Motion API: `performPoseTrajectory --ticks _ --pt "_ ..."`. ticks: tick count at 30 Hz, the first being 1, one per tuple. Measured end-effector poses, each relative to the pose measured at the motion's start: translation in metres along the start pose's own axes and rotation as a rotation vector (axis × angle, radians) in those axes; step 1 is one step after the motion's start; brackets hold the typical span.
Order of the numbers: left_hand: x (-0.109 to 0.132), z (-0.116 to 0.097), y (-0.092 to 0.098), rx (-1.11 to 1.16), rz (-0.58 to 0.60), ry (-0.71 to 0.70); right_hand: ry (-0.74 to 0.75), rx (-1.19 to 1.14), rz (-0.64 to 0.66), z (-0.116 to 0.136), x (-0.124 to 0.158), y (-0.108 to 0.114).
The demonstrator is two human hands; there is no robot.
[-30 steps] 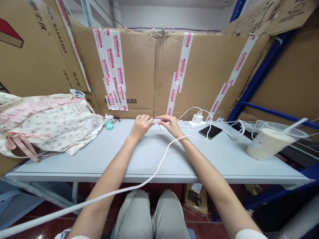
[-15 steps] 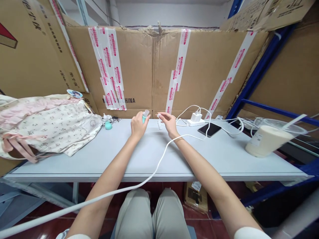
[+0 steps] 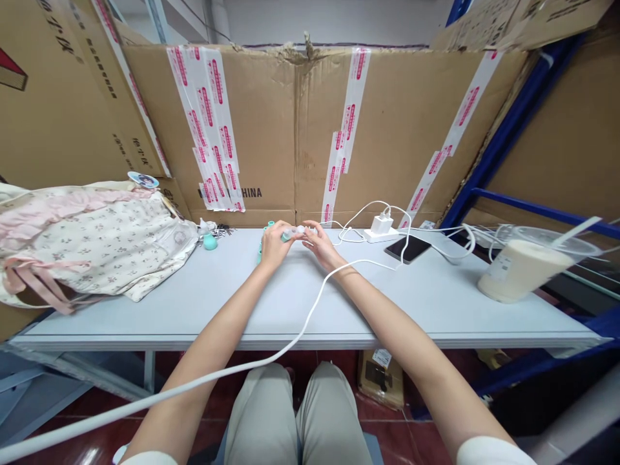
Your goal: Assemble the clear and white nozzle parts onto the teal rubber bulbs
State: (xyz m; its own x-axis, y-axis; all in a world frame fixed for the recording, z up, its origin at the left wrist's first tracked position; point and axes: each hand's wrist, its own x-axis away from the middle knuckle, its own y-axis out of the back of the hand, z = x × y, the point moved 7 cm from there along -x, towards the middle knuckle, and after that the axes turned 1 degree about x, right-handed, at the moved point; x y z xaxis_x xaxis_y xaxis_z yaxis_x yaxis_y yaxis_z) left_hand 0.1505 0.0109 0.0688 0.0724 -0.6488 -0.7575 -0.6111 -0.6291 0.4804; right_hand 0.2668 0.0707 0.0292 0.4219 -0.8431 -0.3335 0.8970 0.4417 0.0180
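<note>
Nearest me, a white cable (image 3: 271, 354) runs up over the table (image 3: 203, 310). Farther out my left hand (image 3: 274, 245) is closed around a small teal piece (image 3: 285, 235). My right hand (image 3: 320, 242) pinches a small white piece (image 3: 301, 229) against it. Beyond to the right lie a phone (image 3: 407, 248) and charger (image 3: 382, 227); far left, a floral bag (image 3: 92, 239).

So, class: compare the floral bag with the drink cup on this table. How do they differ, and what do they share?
The bag is soft fabric, slumped on its side at the left end; the cup is rigid clear plastic at the right end. The bag is patterned with flowers and pink trim; the cup is plain, with a pale drink and a straw. The bag is far larger. Both rest on the table, away from both hands.
</note>
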Motion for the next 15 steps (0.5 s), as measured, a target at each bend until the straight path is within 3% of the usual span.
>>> performPoseTrajectory --ticks 8,11,15 --pt "-0.001 0.006 0.000 -0.226 0.035 0.046 0.337 0.256 -0.162 0.028 0.005 0.008" --pt "0.000 0.001 -0.003 -0.284 0.093 -0.021 0.397 0.321 -0.229 0.035 0.012 0.012" --pt "0.002 -0.003 -0.004 -0.316 0.118 -0.095 0.396 0.340 -0.199 0.038 0.012 0.011"
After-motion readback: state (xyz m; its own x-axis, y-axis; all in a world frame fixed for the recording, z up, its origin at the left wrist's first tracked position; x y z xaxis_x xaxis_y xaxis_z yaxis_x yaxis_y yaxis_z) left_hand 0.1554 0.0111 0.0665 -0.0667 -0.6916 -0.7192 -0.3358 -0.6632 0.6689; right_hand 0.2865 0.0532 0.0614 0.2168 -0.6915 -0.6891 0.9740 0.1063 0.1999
